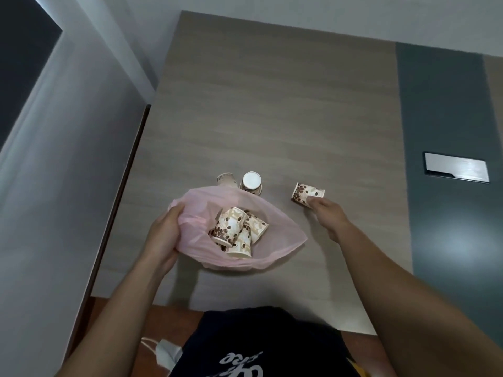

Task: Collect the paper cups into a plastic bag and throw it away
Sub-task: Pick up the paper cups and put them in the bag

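Note:
A pink plastic bag [280, 238] lies open on the wooden table [272, 118], with three coffee-bean-print paper cups [231, 227] lying inside it. My left hand [163, 235] grips the bag's left rim and holds it open. To the right, a loose cup on its side [303, 193] rests on the table, and my right hand [329, 213] touches its near side with the fingertips; I cannot tell whether the grip is closed. Just behind the bag stand two more cups: one upside down [251, 182], one partly hidden by the bag's rim [226, 178].
A dark green strip [446, 118] runs along the table's right side, with a silver rectangular plate [457, 167] set in it. A grey wall [54, 186] borders the table on the left. The table's near edge sits close to my body.

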`<move>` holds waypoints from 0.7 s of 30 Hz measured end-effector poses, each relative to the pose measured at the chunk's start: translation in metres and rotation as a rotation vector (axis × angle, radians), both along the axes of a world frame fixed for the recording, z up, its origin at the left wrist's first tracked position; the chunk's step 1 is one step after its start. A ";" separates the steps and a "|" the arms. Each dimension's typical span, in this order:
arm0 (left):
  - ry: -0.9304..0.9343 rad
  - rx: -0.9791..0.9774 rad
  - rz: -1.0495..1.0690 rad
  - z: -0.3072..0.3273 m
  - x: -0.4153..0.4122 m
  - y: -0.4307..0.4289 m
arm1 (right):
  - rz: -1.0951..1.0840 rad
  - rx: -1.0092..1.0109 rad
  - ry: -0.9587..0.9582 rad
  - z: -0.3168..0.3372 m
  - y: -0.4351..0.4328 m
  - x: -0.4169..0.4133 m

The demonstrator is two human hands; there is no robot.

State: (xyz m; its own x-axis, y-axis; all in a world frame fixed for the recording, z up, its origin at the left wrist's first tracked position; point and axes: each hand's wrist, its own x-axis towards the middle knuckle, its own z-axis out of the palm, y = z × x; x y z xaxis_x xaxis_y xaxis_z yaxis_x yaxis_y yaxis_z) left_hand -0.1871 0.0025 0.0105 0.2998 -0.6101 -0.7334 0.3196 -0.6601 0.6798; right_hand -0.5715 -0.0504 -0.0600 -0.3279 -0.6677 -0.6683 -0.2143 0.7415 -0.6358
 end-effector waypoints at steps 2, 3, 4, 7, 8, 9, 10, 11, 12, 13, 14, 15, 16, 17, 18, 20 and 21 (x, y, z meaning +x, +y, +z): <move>0.028 -0.024 -0.023 0.002 0.001 -0.002 | -0.054 -0.008 -0.022 -0.006 0.000 0.001; 0.055 -0.039 -0.055 0.003 0.003 -0.003 | -0.084 -0.020 -0.025 -0.008 0.000 0.002; 0.088 -0.061 -0.108 0.004 0.005 -0.003 | -0.115 -0.043 -0.024 -0.010 0.000 0.003; 0.123 -0.122 -0.332 0.005 0.014 -0.001 | -0.221 -0.157 -0.031 -0.007 0.001 0.002; 0.093 -0.136 -0.414 0.005 0.015 0.001 | -0.225 -0.196 -0.027 -0.004 0.003 0.002; 0.046 -0.150 -0.487 0.005 0.015 0.002 | -0.222 -0.233 -0.030 0.001 0.005 0.003; -0.007 -0.168 -0.537 0.006 0.014 0.004 | -0.223 -0.264 -0.056 0.005 0.008 0.004; -0.064 -0.191 -0.559 0.006 0.013 0.004 | -0.215 -0.282 -0.106 0.010 0.011 0.006; -0.122 -0.213 -0.559 0.008 0.011 0.005 | -0.182 -0.286 -0.159 0.015 0.014 0.009; -0.173 -0.229 -0.542 0.010 0.008 0.005 | -0.124 -0.280 -0.209 0.020 0.018 0.014; -0.212 -0.238 -0.511 0.012 0.004 0.004 | -0.039 -0.269 -0.238 0.024 0.023 0.021; -0.235 -0.239 -0.475 0.014 0.001 0.003 | 0.061 -0.260 -0.248 0.027 0.028 0.029; -0.238 -0.236 -0.445 0.015 -0.003 0.003 | 0.168 -0.262 -0.243 0.032 0.034 0.038; -0.227 -0.230 -0.422 0.015 -0.007 0.002 | 0.273 -0.265 -0.242 0.035 0.038 0.049; -0.208 -0.224 -0.403 0.014 -0.010 0.002 | 0.365 -0.270 -0.253 0.038 0.043 0.060; -0.145 -0.232 -0.377 0.013 -0.014 0.001 | 0.508 -0.291 -0.267 0.043 0.050 0.084; -0.111 -0.234 -0.372 0.014 -0.016 0.002 | 0.559 -0.305 -0.262 0.046 0.053 0.096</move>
State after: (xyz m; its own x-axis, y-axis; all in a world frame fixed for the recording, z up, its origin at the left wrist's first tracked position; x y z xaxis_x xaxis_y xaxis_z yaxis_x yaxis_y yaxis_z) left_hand -0.2030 0.0043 0.0241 0.0977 -0.8366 -0.5390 0.0064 -0.5411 0.8409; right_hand -0.4757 0.0028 -0.0142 0.2677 -0.8605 -0.4334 -0.3233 0.3436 -0.8817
